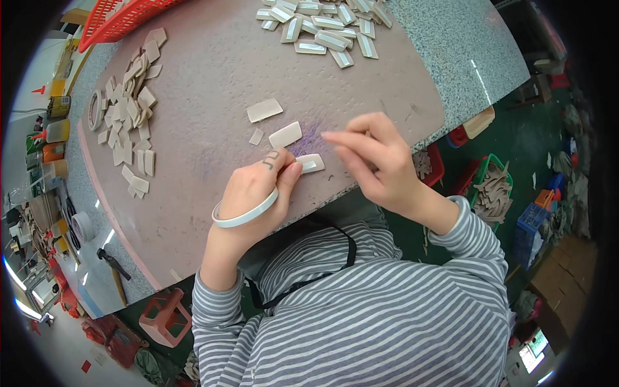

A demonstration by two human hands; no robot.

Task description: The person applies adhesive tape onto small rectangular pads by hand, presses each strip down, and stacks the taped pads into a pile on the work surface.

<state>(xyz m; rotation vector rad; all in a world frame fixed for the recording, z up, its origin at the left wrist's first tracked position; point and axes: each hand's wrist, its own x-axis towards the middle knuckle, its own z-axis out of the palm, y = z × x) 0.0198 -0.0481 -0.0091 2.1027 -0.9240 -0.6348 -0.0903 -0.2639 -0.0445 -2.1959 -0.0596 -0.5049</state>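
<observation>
My left hand pinches a small beige slab between thumb and forefinger. A white strip runs along the slab's upper face. Round this hand sits a slim white ring, like a bangle. Just right of the slab and apart from it, my right hand is raised with its fingers drawn together in a pinch; anything between them is too small to make out. Beyond my left fingers lie two plain beige slabs, one nearer and one farther, with a small beige chip beside them.
A pile of strip-bearing slabs lies at the far side, and plain slabs are heaped at left. A red basket stands far left. A hammer lies by the left edge. Crates, one green, stand right, below the table.
</observation>
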